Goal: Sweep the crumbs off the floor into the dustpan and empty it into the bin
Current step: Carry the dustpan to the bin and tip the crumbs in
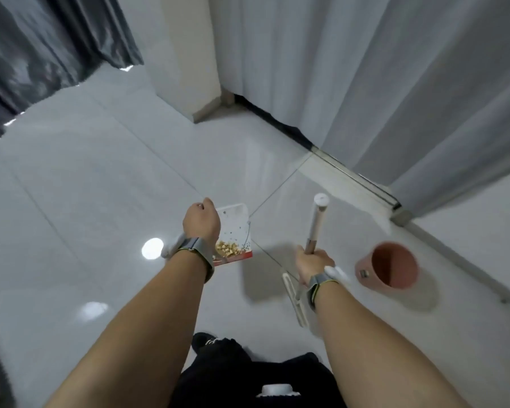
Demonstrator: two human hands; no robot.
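Since the crumbs (226, 249) already lie heaped in the dustpan (236, 228) and no loose bits show on the visible floor (80, 184), the sweeping part looks finished, and what remains, as far as one can judge, is carrying the pan over to the bin (390, 265) and tipping it out. The left hand (201, 219) is closed into a fist on what must be the dustpan's handle, though the handle itself is hidden behind the wrist; the pan appears held off the floor, its mouth toward the person, the pale golden, chunky crumbs gathered at the near lip by a red edge. The pan is a shallow white plastic tray with rounded corners, speckled with small dark specks. The right hand (314, 265) is clamped around the shaft of the broom (315, 228), a slim pole, tan lower down and white at its capped top, with a flat pale head seen below the wrist near the floor. Both wrists carry grey bands with white fittings. The bin stands on the floor to the right, well apart from the dustpan: a terracotta-pink, round, tapered bucket, open at the top and seemingly empty inside. The floor is glossy white tile with thin grout lines that mirror the ceiling lights; pale curtains (365, 69) hang in soft folds ahead, dark curtains (36, 51) to the left.
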